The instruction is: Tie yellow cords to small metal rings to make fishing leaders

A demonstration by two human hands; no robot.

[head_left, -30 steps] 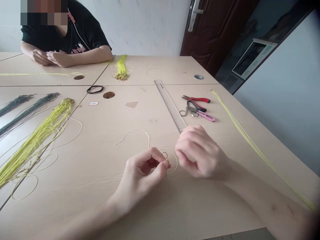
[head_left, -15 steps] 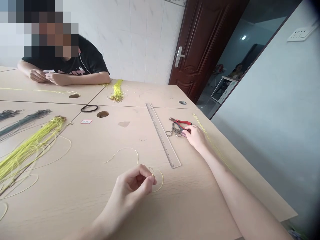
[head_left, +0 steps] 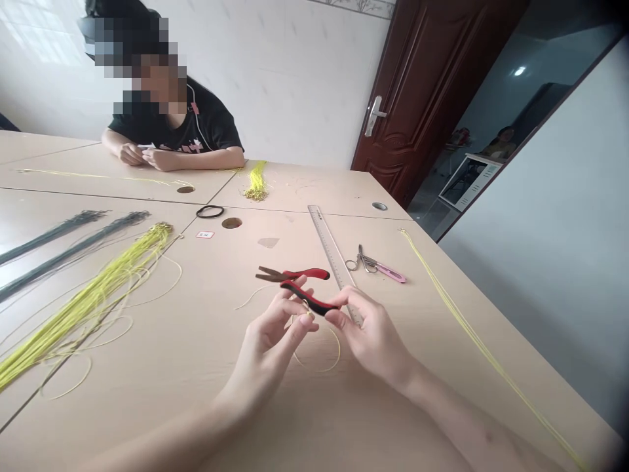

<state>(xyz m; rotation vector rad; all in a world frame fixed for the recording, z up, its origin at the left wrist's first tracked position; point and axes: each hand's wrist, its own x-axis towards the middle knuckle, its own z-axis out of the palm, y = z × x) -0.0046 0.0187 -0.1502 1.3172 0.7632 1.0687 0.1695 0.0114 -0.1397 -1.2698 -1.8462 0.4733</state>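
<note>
Thumb and fingers of my left hand (head_left: 280, 334) pinch a thin yellow cord (head_left: 339, 347) that has a small loop at its end. The cord curves over the table to both sides of the hand. My right hand (head_left: 371, 331) grips one handle of the red-and-black pliers (head_left: 307, 274), their jaws pointing left and spread apart. The pliers are just above my left fingers, whose tips are close to or touching the handle; I cannot tell which. Partly behind my right hand lies a clear ruler (head_left: 327, 239).
Small scissors (head_left: 362, 259) and a pink cutter (head_left: 392, 272) lie right of the ruler. Bundles of yellow cord (head_left: 113, 278) and grey cord (head_left: 83, 248) lie at left. More yellow strands (head_left: 457, 314) run along the right edge. A person (head_left: 171, 131) sits across the table.
My right hand has picked up the pliers from beside the scissors and brought them left, to my left hand. The left hand keeps its pinch on the cord. The view has shifted slightly.
</note>
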